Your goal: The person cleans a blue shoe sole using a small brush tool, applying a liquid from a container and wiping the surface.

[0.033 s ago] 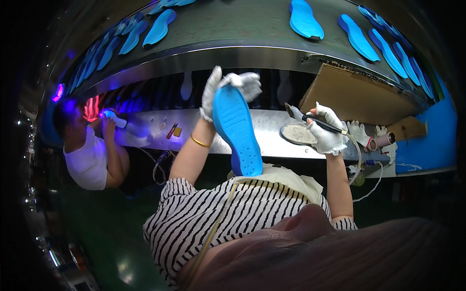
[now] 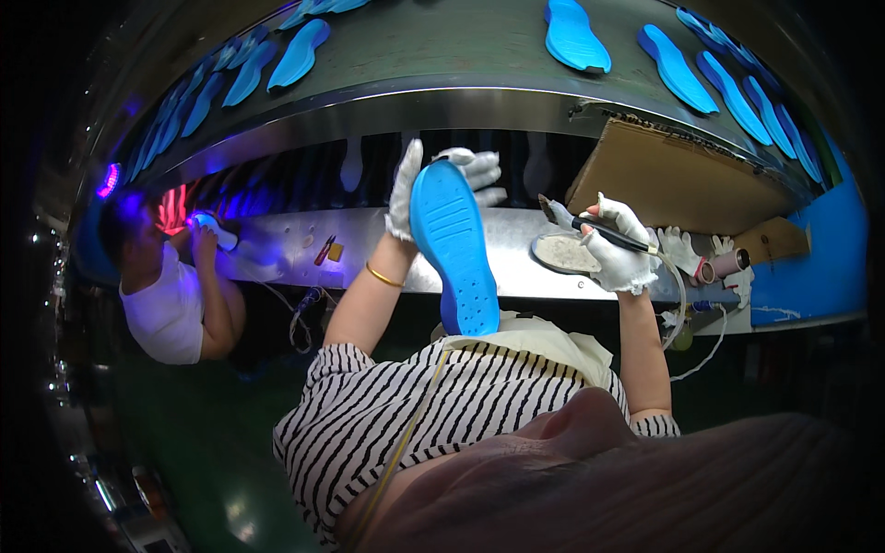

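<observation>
My left hand (image 2: pixel 406 189), in a white glove, holds a blue shoe sole (image 2: pixel 454 244) by its upper end. The thumb side lies along the left edge and the fingers reach out behind, beyond the right edge. The sole's lower end rests against my apron (image 2: pixel 544 343). In my gloved right hand (image 2: pixel 624 251) is a brush (image 2: pixel 613 235) with a black handle, a hose (image 2: pixel 679 295) running from its rear end. The bristles point up and left, apart from the sole. Just below the brush, a pale oval pad with a dark rim (image 2: pixel 560 253) lies on the metal bench.
Many blue soles (image 2: pixel 678 69) lie on the green conveyor (image 2: pixel 442 46) beyond the bench (image 2: pixel 359 230). A cardboard sheet (image 2: pixel 678 180), spare gloves (image 2: pixel 678 249) and a thread spool (image 2: pixel 731 263) are at right. Red-handled pliers (image 2: pixel 324 250) lie left. A co-worker (image 2: pixel 166 295) sits far left under violet light.
The fingers of my left hand have spread out more behind the sole. The sole has turned and shifted slightly. My right hand and the brush have hardly moved.
</observation>
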Available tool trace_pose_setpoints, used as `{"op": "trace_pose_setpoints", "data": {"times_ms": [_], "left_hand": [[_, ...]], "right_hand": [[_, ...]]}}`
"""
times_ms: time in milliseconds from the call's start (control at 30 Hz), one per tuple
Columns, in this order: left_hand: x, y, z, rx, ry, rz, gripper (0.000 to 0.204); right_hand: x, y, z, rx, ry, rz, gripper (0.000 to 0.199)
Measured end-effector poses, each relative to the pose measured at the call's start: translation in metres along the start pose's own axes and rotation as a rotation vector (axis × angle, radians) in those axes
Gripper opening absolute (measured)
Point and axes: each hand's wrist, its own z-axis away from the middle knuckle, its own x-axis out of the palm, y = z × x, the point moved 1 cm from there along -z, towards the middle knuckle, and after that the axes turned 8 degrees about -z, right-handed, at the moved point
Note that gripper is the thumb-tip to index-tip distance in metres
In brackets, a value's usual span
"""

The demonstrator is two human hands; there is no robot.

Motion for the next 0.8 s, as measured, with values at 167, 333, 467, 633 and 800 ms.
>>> {"op": "trace_pose_setpoints", "data": {"times_ms": [167,333,467,633,800], "left_hand": [[0.008,-0.047,0.023,-0.225,0.140,0.126,0.094],[0.024,-0.071,0.000,-0.155,0.177,0.275,0.094],[0.049,-0.095,-0.018,-0.001,0.213,0.161,0.081],[0.033,-0.117,-0.023,-0.051,0.316,0.060,0.080],[0.030,-0.111,-0.020,-0.038,0.350,-0.029,0.089]], "right_hand": [[0.006,-0.008,-0.001,-0.028,-0.012,-0.103,0.024],[0.022,-0.014,-0.014,-0.099,-0.017,-0.014,0.022],[0.022,-0.006,-0.027,-0.186,0.091,-0.098,0.024],[0.040,-0.001,-0.015,-0.159,0.036,-0.202,0.023],[0.030,-0.008,-0.004,0.030,0.037,-0.143,0.031]]}}
